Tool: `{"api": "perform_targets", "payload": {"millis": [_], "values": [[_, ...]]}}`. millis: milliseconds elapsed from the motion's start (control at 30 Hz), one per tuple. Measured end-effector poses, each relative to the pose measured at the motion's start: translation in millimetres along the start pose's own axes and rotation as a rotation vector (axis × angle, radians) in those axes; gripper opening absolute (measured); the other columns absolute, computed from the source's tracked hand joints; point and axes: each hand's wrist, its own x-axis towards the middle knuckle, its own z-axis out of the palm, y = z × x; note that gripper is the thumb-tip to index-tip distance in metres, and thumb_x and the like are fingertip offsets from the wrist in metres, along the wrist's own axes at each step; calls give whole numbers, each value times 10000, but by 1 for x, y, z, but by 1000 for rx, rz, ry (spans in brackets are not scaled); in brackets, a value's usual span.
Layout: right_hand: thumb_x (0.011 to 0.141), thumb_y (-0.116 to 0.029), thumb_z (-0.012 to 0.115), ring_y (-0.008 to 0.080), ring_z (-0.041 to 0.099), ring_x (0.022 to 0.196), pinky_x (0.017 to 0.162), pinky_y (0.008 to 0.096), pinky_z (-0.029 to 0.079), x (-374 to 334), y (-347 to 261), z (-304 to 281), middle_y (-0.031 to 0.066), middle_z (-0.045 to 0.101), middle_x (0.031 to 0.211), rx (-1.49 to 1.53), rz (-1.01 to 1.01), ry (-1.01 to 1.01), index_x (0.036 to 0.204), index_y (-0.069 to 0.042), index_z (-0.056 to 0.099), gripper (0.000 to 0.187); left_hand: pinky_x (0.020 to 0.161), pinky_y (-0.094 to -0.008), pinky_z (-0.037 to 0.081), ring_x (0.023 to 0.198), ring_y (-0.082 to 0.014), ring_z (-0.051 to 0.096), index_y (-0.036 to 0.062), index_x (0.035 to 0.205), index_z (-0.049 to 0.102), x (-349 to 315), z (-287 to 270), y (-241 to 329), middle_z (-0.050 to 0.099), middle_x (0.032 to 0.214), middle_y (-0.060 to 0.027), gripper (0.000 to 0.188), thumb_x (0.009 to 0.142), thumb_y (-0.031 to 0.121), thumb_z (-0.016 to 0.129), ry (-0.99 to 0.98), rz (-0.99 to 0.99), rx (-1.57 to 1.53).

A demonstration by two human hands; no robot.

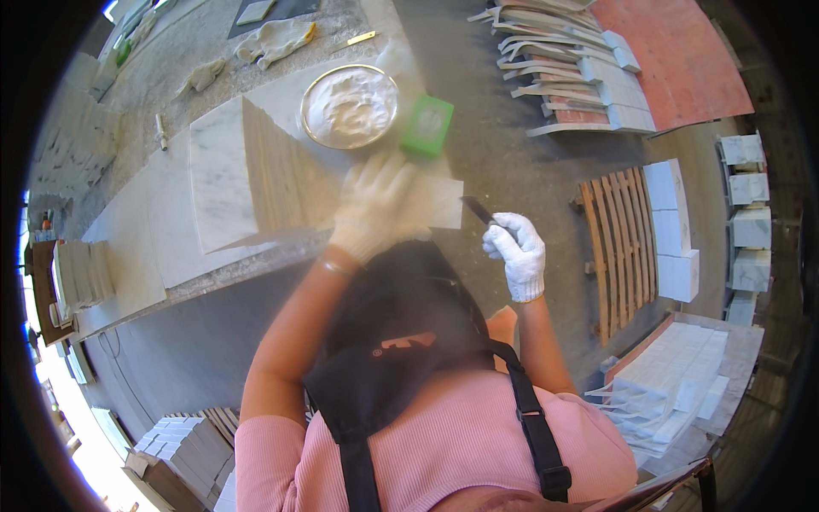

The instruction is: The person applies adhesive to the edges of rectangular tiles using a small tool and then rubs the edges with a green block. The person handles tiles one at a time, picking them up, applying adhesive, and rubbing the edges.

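My left hand (375,203), in a pale work glove, lies over a white marble tile (444,203) at the bench edge. Motion blurs it, but its fingers look stretched out and hold nothing visible. My right hand (517,253), in a white knit glove, is closed round a slim dark tool (479,211) like a narrow putty knife, its tip close to the tile's right edge. Just beyond my left hand stands a round metal-rimmed bowl (350,109) of white paste or powder. Beside the bowl is a green block (426,128) with a whitish top.
A stack of marble tiles (223,175) stands left of my left hand. Farther up the bench (128,247) lie loose gloves (275,43) and a yellow-handled cutter (362,38). To the right are a wooden pallet (618,247) and strapped tile stacks (614,90).
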Motion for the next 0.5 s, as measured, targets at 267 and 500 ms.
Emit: {"api": "perform_targets", "payload": {"millis": [267,500], "values": [[929,-47,788,70,669,761,703,264,554,30,-11,18,13,745,884,-815,-592,206,1047,-55,751,124,1167,-563,364,1416,-399,463,77,1418,563,-2,-1,1,537,1520,-177,1018,600,581,900,-11,-47,-44],[929,-42,792,53,647,783,710,237,536,24,3,11,6,728,930,-619,-493,-99,1065,-34,750,143,1166,-560,369,1418,-404,464,81,1420,557,-2,2,-1,535,1524,-175,1004,605,551,909,5,-31,-37]]}}
